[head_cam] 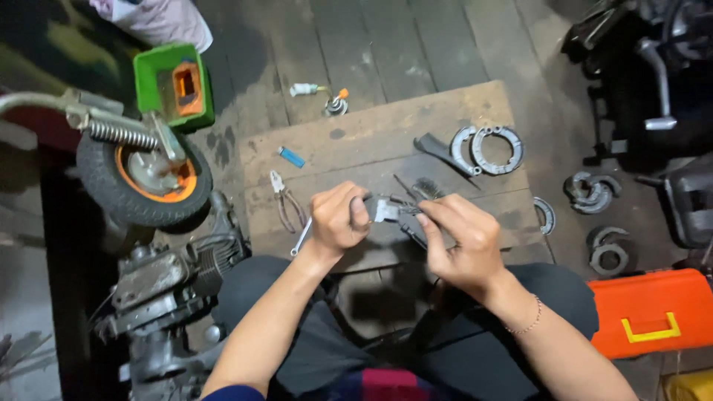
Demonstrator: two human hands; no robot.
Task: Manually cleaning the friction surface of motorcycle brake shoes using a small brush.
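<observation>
I sit over the wooden board (386, 134) on the floor and work on a small metal part (386, 211), which I hold in the air above the near edge of the board. My left hand (338, 221) is clenched around one end of it, and my right hand (457, 241) pinches the other end with the fingertips. I judge this is the fitting step, still in the middle. The next move needs a steady grip and fine alignment. Pliers (286, 199) lie to the left, brake shoes (490, 148) far right.
</observation>
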